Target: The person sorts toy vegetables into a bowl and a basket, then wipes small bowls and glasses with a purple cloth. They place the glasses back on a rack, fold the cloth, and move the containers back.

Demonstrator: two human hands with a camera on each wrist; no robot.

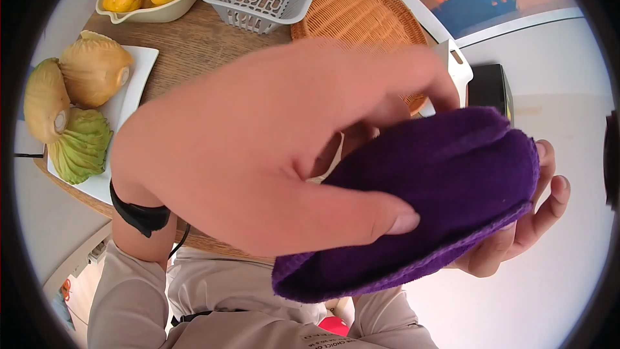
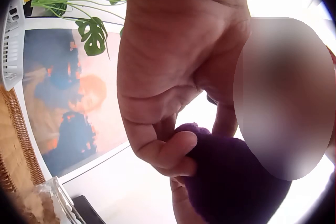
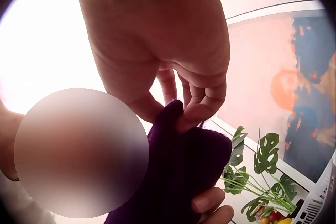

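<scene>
A purple cloth (image 1: 433, 181) with a stitched edge is folded over and held up in front of the body. My left hand (image 1: 258, 148) reaches across from the left and grips it, thumb flat on the near face and fingers behind. In the left wrist view the fingers of the left hand (image 2: 168, 98) curl onto the upper edge of the cloth (image 2: 236, 176). On the far right side my right hand (image 1: 542, 213) is partly hidden behind the fabric. The right wrist view shows the right hand (image 3: 163, 50) pinching a fold of the cloth (image 3: 184, 155) between thumb and fingers.
On the wooden table (image 1: 187, 52) stand a bowl (image 1: 168, 13) of fruit, a grey plastic basket (image 1: 265, 0) and a round wicker tray (image 1: 361, 6). At left, a white plate (image 1: 139, 71) bears leafy vegetables (image 1: 81, 142). A black box (image 1: 491, 87) sits beyond the tray.
</scene>
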